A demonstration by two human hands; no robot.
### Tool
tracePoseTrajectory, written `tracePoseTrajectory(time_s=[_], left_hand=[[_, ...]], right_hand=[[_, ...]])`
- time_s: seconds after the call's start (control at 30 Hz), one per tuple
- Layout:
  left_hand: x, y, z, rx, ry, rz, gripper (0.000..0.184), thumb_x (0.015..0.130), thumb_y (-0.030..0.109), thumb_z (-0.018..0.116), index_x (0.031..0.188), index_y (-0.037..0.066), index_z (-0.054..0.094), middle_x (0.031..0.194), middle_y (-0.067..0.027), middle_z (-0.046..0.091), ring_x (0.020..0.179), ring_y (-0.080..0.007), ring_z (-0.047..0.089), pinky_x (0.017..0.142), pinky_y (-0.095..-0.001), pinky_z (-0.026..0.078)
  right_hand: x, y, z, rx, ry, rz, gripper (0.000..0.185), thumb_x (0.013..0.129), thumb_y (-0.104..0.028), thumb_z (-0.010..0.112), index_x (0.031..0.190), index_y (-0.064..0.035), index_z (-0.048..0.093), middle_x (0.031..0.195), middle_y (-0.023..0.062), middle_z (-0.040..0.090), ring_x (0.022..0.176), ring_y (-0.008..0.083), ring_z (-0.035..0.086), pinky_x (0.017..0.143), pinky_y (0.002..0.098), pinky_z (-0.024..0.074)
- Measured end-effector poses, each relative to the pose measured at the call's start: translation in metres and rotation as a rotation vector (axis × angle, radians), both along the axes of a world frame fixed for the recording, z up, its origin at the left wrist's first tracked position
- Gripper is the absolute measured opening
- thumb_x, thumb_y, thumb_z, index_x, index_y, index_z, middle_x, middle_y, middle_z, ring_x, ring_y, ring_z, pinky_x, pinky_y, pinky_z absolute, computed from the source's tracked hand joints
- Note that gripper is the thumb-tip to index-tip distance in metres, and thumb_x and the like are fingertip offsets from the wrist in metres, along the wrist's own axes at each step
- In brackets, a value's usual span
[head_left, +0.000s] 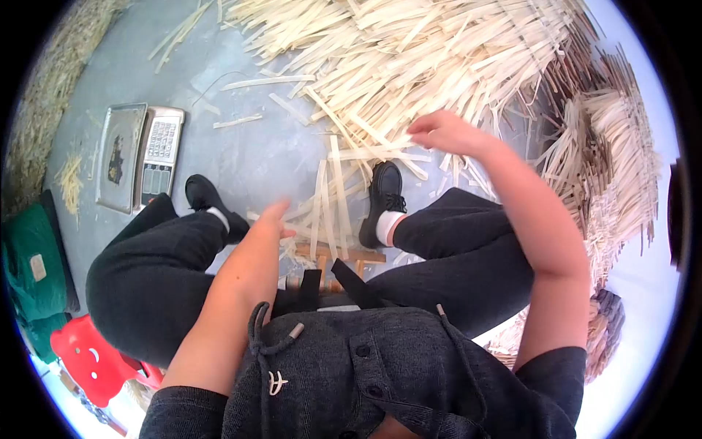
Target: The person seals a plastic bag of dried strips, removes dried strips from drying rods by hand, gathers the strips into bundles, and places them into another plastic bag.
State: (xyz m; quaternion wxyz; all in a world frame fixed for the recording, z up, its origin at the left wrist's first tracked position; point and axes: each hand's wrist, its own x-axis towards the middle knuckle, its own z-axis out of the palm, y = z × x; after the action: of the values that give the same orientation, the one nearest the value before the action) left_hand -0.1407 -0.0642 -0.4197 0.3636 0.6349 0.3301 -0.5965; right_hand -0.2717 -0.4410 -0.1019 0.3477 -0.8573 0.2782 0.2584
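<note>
Green fabric lay far to the left of the right shoe, the landmark I kept in sight from my distant post. A red object with a white smile-like mark sat on that same side of the right shoe, nearer the person's body. A digital scale stood well left of the right shoe, keypad on the side facing it, a dark patch on its metal plate. The left shoe rested left of the right shoe, roughly level with it.

The left hand, blurred, hovered left of the right shoe and slightly nearer the body; I saw nothing in it but could not tell how its fingers were set. Loose pale strips lay just left of the right shoe, some crossing, and a wooden frame showed on its body side. A broad heap of strips spread over the floor beyond the right shoe.

The right hand hung above and to the right of the right shoe, fingers bent toward the thumb near a strip; I could not tell whether they gripped it. Bundled strips stood far right of the right shoe.
</note>
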Motion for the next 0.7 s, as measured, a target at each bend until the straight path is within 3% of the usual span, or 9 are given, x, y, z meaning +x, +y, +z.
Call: tracePoseTrajectory(time_s=[0.1,0.17,0.2,0.23,0.27,0.33,0.43,0.5,0.7], left_hand=[[-0.007,-0.001,-0.004,0.088,0.119,0.086,0.051,0.091,0.034,0.059,0.133,0.009,0.046,0.131,-0.0124,0.055,0.114,-0.0330,0.058,0.091,-0.0592,0.046],[-0.013,-0.004,0.007,0.143,0.163,0.116,0.048,0.090,0.033,0.061,0.129,0.009,0.050,0.129,-0.0123,0.056,0.111,-0.0316,0.060,0.089,-0.0593,0.046],[-0.016,-0.014,0.029,0.149,0.019,0.075,0.043,0.088,0.031,0.063,0.123,0.009,0.054,0.123,-0.0107,0.059,0.105,-0.0299,0.060,0.087,-0.0561,0.047],[-0.016,-0.017,0.040,0.159,-0.125,0.025,0.038,0.086,0.030,0.066,0.117,0.009,0.059,0.116,-0.0091,0.062,0.099,-0.0281,0.061,0.084,-0.0529,0.047],[-0.017,-0.011,0.009,0.173,-0.121,0.029,0.038,0.086,0.030,0.066,0.117,0.009,0.059,0.116,-0.0091,0.062,0.099,-0.0281,0.061,0.084,-0.0529,0.047],[-0.025,0.004,-0.080,0.043,-0.326,-0.313,0.030,0.083,0.027,0.070,0.107,0.010,0.063,0.101,-0.0057,0.065,0.090,-0.0233,0.061,0.082,-0.0440,0.047],[-0.024,-0.041,-0.009,-0.042,-0.620,-0.358,0.039,0.082,0.033,0.067,0.111,0.008,0.059,0.105,-0.0113,0.066,0.095,-0.0277,0.063,0.083,-0.0388,0.047],[-0.014,-0.063,0.017,-0.034,-0.664,-0.376,0.037,0.083,0.033,0.066,0.110,0.008,0.059,0.106,-0.0120,0.066,0.097,-0.0295,0.063,0.085,-0.0406,0.047],[-0.005,-0.069,0.024,0.035,-0.664,-0.469,0.035,0.086,0.033,0.062,0.111,0.009,0.058,0.109,-0.0133,0.065,0.103,-0.0337,0.061,0.087,-0.0448,0.046]], right_hand=[[0.018,-0.008,-0.107,-0.255,0.253,0.319,0.035,0.078,-0.019,0.063,0.111,-0.0080,0.068,0.108,0.0186,0.067,0.100,0.0324,0.065,0.089,0.0405,0.0506],[0.012,0.000,-0.177,-0.377,0.269,0.189,0.034,0.077,-0.017,0.062,0.109,-0.0059,0.066,0.110,0.0187,0.067,0.100,0.0331,0.065,0.089,0.0415,0.0510],[0.010,0.006,-0.206,-0.365,0.311,0.124,0.047,0.077,-0.030,0.067,0.117,-0.0050,0.058,0.111,0.0177,0.065,0.107,0.0331,0.062,0.096,0.0412,0.0460],[0.006,0.018,-0.216,-0.352,0.313,0.136,0.047,0.077,-0.030,0.067,0.117,-0.0050,0.058,0.111,0.0177,0.065,0.107,0.0331,0.062,0.096,0.0412,0.0460],[-0.001,0.033,-0.223,-0.487,0.239,0.121,0.046,0.077,-0.030,0.067,0.116,-0.0063,0.058,0.108,0.0170,0.065,0.107,0.0332,0.061,0.099,0.0413,0.0435],[-0.001,0.047,-0.230,-0.674,0.125,0.153,0.042,0.078,-0.027,0.066,0.115,-0.0093,0.057,0.103,0.0151,0.065,0.105,0.0334,0.061,0.105,0.0424,0.0367],[0.028,0.048,-0.216,-0.556,0.188,0.179,0.029,0.079,-0.011,0.060,0.107,-0.0074,0.063,0.099,0.0138,0.068,0.101,0.0318,0.064,0.099,0.0425,0.0423],[0.045,0.028,-0.193,-0.499,0.219,0.190,0.028,0.079,-0.009,0.059,0.107,-0.0074,0.063,0.099,0.0142,0.068,0.101,0.0318,0.064,0.096,0.0422,0.0449],[0.043,-0.035,-0.145,-0.469,0.359,0.455,0.024,0.081,-0.010,0.057,0.104,-0.0056,0.062,0.103,0.0174,0.067,0.101,0.0323,0.063,0.088,0.0426,0.0495]])
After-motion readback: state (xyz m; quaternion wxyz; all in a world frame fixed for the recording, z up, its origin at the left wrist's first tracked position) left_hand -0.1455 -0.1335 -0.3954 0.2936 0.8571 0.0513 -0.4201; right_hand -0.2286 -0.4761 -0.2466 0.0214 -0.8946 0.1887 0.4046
